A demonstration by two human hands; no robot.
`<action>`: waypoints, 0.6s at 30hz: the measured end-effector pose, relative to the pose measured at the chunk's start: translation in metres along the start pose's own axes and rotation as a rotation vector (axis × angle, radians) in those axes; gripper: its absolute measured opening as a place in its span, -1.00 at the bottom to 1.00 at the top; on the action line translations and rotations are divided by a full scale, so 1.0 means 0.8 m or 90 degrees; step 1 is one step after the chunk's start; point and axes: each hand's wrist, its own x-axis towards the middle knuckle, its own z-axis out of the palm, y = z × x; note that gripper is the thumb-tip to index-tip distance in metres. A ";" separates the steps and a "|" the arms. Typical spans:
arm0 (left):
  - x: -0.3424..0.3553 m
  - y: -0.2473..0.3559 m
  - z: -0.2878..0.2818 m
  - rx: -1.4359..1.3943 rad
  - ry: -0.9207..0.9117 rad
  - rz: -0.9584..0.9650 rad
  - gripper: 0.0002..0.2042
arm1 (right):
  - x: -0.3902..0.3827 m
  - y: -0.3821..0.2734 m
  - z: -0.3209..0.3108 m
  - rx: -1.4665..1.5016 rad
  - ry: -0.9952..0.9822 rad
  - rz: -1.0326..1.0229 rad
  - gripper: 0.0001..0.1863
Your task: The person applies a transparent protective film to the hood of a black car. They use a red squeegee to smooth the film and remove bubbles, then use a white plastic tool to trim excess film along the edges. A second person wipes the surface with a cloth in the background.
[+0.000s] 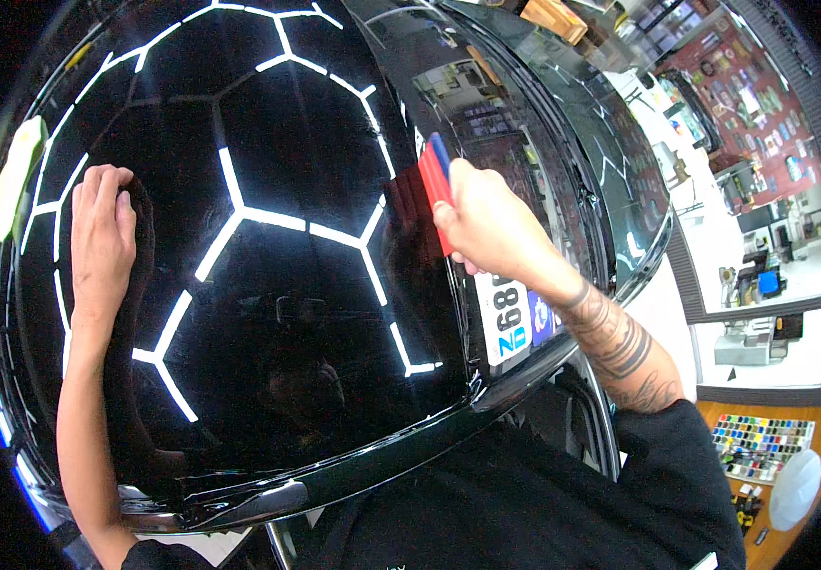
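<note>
A glossy black car panel (268,313) fills the space in front of me, its surface mirroring a pattern of hexagonal lights. My left hand (104,223) rests on its left part, empty, fingers stretched forward and slightly bent at the tips. With my right hand (489,214) I grip a red and blue squeegee (436,180) by its side. The squeegee is at the panel's right edge, and my fingers hide part of it. Just beyond that edge, below my right wrist, a licence plate (504,323) shows in part.
A pale yellow-green cloth (21,176) lies at the panel's far left edge. To the right are dark glossy car parts (610,152), windows into a bright room, and a wooden surface (715,413) with a colour sample board (762,446). A cardboard box (555,19) is at the back.
</note>
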 end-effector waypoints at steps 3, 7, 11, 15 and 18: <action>0.001 0.000 0.006 0.003 0.012 -0.004 -0.83 | -0.003 0.006 0.002 0.009 0.016 -0.013 -0.82; 0.004 0.000 0.006 -0.017 0.015 0.002 -0.84 | 0.024 -0.001 -0.054 0.195 -0.236 0.094 -0.85; -0.003 -0.008 0.003 0.010 0.008 -0.006 -0.83 | -0.016 -0.021 -0.043 0.081 -0.235 0.121 -0.72; 0.001 -0.009 0.012 0.017 0.026 0.024 -0.83 | -0.064 0.011 0.025 -0.027 0.109 -0.037 -0.79; 0.006 -0.010 0.014 0.014 0.032 0.044 -0.82 | -0.060 0.007 0.000 0.076 -0.019 0.001 -0.83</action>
